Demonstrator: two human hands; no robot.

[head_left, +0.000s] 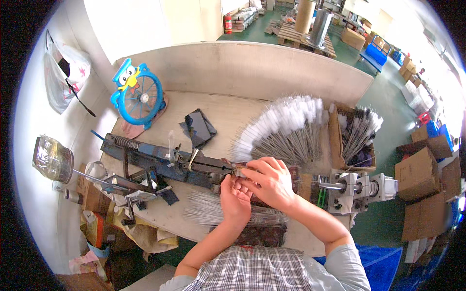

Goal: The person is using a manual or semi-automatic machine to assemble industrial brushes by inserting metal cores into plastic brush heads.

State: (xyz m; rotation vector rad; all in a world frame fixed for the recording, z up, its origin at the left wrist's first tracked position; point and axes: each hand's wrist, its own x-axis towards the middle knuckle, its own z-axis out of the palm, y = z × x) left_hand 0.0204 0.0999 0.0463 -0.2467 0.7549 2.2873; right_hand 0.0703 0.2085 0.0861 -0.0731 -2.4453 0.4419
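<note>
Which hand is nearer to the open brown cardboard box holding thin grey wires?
Right. The right hand is to the left of the brown cardboard box, closer to the person; the left hand is farther left.

Blu duck-faced fan [144, 98], L side — red extgr. [227, 24], bkgd.

I'm in a workshop: a metal machine [160, 153] on my bench [218, 104], bunched white-tipped wire stems [291, 140], cardboard boxes [418, 173] and a pallet [292, 35] beyond

We see a pale workbench [218, 106] with an upright back panel [233, 63], a white wall [35, 109] at left, green floor [392, 116] beyond, and bright light [415, 22] at upper right.
</note>
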